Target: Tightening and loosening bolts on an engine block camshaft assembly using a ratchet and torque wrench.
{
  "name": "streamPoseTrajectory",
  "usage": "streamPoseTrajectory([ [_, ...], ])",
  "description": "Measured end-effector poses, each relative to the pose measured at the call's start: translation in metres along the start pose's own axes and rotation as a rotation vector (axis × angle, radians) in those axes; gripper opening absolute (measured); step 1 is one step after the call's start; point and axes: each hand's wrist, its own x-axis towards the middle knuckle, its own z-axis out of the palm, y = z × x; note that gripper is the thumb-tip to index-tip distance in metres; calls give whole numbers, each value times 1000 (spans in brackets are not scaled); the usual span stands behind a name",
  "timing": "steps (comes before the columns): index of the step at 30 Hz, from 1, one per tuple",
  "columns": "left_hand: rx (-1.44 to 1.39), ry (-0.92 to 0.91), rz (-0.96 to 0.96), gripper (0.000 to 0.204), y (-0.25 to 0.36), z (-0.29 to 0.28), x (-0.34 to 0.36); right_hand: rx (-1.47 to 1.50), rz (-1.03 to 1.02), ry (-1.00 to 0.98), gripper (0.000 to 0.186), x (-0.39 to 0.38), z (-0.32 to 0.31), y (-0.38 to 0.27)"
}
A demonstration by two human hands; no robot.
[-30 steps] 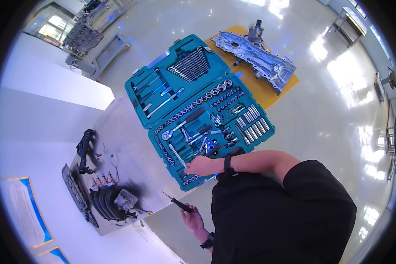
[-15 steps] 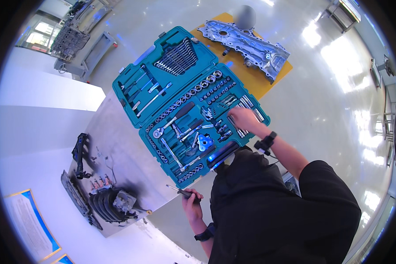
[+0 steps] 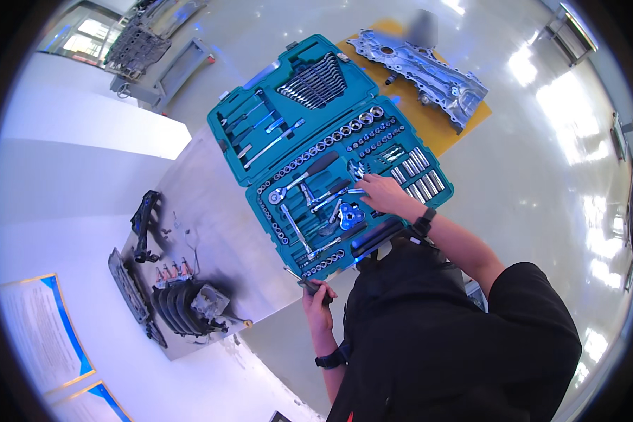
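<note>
Closest to me, the left hand [image 3: 319,301] is curled shut around a small dark-handled tool [image 3: 304,282] whose thin metal tip pokes out toward the steel table [image 3: 211,211]; it sits at the table's near edge, much where it was a second ago. The right hand [image 3: 385,195] is what has changed: a second ago it rested at the case's near rim, and now it lies deeper in the teal tool case [image 3: 330,144], fingers bent down over the socket rows in the lower tray. I judge it is picking among the bits; whether it has pinched anything I cannot tell.

The case is moulded plastic, hinged open, packed with shiny chrome sockets, a ratchet [image 3: 299,181] and a fan of wrenches [image 3: 315,79] in the lid. To the left lies a black ribbed manifold [image 3: 183,306]. Farthest off, a rough cast-aluminium engine cover [image 3: 422,70] rests on a yellow mat [image 3: 446,126] on the glossy floor.
</note>
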Motion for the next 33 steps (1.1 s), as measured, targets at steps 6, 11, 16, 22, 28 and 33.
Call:
streamPoseTrajectory([
  [6, 82, 19, 51, 15, -3, -17, -10, 64, 52, -90, 33, 12, 20, -10],
  [11, 78, 69, 85, 13, -9, -32, -16, 1003, 263, -323, 33, 1, -14, -30],
  [16, 174, 72, 76, 12, -2, -32, -15, 1185, 27, -228, 37, -23, -54, -67],
  [22, 353, -1, 58, 11, 18, -13, -8, 981, -134, -97, 40, -38, -80, -100],
  [28, 504, -88, 79, 12, 27, -6, -6, 1417, -8, -123, 35, -47, -76, -112],
  [33, 848, -200, 160, 20, 50, 8, -12, 1981, 304, -187, 27, -54, -64, -103],
])
